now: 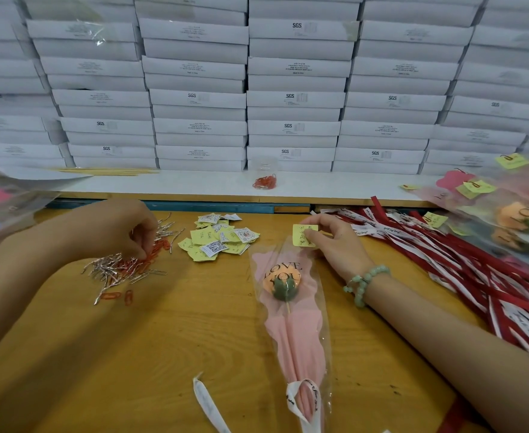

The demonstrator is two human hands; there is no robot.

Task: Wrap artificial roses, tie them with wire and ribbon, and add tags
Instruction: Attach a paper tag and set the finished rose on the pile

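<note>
A wrapped orange rose (283, 285) in pink paper and a clear "LOVE YOU" sleeve lies on the wooden table (169, 354), tied low down with a white ribbon (303, 404). My right hand (335, 245) pinches a yellow tag (303, 235) against the sleeve's top edge. My left hand (125, 229) has its fingers curled down into a pile of orange paper clips (150, 254) and metallic wire ties (110, 270); whether a clip is pinched is hidden. A heap of yellow and white tags (219, 237) lies between the hands.
Red and white ribbons (463, 264) spread across the right side. Finished wrapped roses (519, 214) with tags lie at far right. A wall of stacked white boxes (291, 98) stands behind a white shelf holding a bag of clips (264, 179) and wooden sticks (107, 171).
</note>
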